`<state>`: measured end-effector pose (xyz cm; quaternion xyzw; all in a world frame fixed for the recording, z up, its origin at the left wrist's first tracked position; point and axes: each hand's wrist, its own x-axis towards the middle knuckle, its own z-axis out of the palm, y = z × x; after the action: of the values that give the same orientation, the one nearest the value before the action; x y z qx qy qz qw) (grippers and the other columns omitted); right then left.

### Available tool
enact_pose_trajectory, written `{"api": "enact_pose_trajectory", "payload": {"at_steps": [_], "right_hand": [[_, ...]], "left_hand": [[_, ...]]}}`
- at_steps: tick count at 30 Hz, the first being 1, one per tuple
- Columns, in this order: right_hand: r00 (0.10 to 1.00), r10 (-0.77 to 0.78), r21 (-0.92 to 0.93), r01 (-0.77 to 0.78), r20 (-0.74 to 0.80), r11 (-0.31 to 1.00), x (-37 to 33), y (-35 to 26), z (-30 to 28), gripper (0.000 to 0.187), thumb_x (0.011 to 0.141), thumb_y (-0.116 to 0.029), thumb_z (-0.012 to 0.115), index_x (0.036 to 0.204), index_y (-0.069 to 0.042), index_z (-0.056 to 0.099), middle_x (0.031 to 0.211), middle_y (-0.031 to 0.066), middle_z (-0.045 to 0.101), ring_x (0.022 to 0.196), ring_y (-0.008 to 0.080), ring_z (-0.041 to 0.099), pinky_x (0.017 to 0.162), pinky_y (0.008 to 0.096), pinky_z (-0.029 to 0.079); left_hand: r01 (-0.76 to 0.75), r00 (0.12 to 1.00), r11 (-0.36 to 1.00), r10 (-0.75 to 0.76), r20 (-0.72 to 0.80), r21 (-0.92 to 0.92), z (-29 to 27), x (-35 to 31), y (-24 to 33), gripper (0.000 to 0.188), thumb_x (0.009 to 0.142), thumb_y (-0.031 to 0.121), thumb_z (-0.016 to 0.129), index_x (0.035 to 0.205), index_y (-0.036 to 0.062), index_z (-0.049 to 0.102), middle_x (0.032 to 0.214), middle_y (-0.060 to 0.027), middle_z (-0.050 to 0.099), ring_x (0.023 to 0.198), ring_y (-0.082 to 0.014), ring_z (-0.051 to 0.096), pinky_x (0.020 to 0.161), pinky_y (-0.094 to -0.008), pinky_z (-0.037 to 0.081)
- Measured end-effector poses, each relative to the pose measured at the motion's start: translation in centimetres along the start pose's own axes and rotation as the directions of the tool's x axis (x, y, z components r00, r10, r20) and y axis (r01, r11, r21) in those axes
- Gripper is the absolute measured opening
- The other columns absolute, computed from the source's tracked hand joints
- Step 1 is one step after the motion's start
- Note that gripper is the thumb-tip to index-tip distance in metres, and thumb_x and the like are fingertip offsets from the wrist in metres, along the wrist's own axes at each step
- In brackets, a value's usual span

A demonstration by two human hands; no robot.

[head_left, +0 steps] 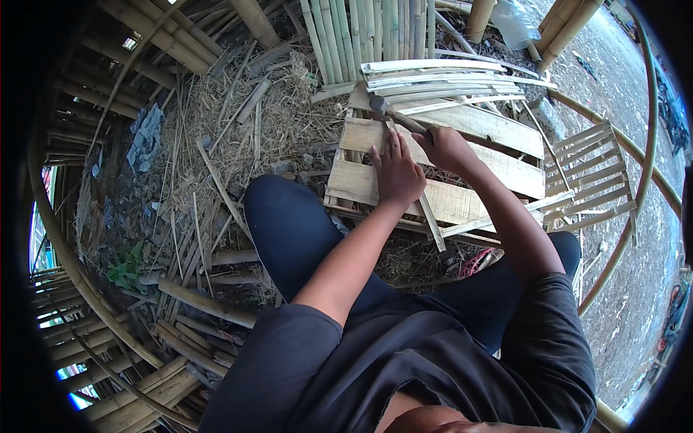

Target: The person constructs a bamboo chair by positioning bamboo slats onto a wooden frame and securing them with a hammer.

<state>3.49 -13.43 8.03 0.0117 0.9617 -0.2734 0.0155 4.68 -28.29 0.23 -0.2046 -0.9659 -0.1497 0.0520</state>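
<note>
A low slatted wooden platform point(455, 200) stands between my knees. Across it lies a narrow bamboo strip point(432, 222), its near end reaching past the platform's edge. My left hand point(399, 173) rests over this strip and holds it against the boards, fingers pointing away from me; the palm hides the strip's middle. In my right hand point(449, 150) is a hammer point(408, 123), gripped by its wooden handle. The hammer's dark head is above the far left of the platform, just beyond my left fingertips. Whether a nail is there is too small to tell.
Pale split strips point(440, 78) lie piled at the platform's far side. Behind them is a panel of upright bamboo slats point(372, 36). A small slatted frame point(588, 177) stands at the right, beside bent bamboo poles. Straw and bamboo scraps point(216, 130) cover the ground at left.
</note>
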Motion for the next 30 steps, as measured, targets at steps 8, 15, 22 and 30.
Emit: {"api": "enact_pose_trajectory", "payload": {"at_steps": [8,15,22,30], "right_hand": [[0.941,-0.258,0.025,0.270,-0.217,0.963,-0.3,-3.6,-2.9,0.039,0.099,-0.033,0.066,0.085,0.002,0.055,0.068,0.0251,0.065,0.066,0.0477,0.065,0.058,0.0531,0.051],[0.992,-0.110,-0.074,0.105,-0.068,0.992,-1.1,1.6,0.4,0.045,0.102,-0.038,0.059,0.087,0.003,0.065,0.072,0.0283,0.066,0.073,0.0490,0.067,0.064,0.0556,0.051],[0.988,-0.065,0.053,0.073,-0.141,0.996,0.3,-0.2,-1.3,0.049,0.103,-0.040,0.060,0.084,0.005,0.063,0.071,0.0299,0.063,0.072,0.0505,0.064,0.064,0.0526,0.050],[0.994,-0.087,0.028,0.088,-0.061,0.996,0.5,0.0,1.3,0.047,0.102,-0.040,0.061,0.093,0.006,0.068,0.080,0.0324,0.065,0.082,0.0508,0.065,0.070,0.0539,0.051]], "left_hand": [[0.013,1.000,0.999,-0.013,-0.016,-0.043,-0.3,-0.1,-0.7,0.074,0.093,0.027,0.051,0.156,-0.0083,0.031,0.167,-0.0245,0.023,0.156,-0.0331,0.023,0.126,-0.0587,0.010],[-0.040,0.999,0.996,0.037,-0.036,-0.084,0.1,-0.3,-0.4,0.077,0.092,0.025,0.053,0.154,-0.0125,0.028,0.166,-0.0280,0.022,0.155,-0.0358,0.024,0.126,-0.0579,0.010],[-0.035,0.998,0.995,0.030,-0.053,-0.095,0.0,0.1,-0.5,0.075,0.092,0.023,0.051,0.154,-0.0130,0.028,0.165,-0.0288,0.023,0.155,-0.0372,0.023,0.126,-0.0577,0.013],[-0.020,1.000,0.998,0.020,-0.004,-0.052,0.0,0.4,-0.4,0.075,0.094,0.024,0.050,0.155,-0.0117,0.026,0.167,-0.0273,0.020,0.157,-0.0356,0.020,0.126,-0.0567,0.012]]}}
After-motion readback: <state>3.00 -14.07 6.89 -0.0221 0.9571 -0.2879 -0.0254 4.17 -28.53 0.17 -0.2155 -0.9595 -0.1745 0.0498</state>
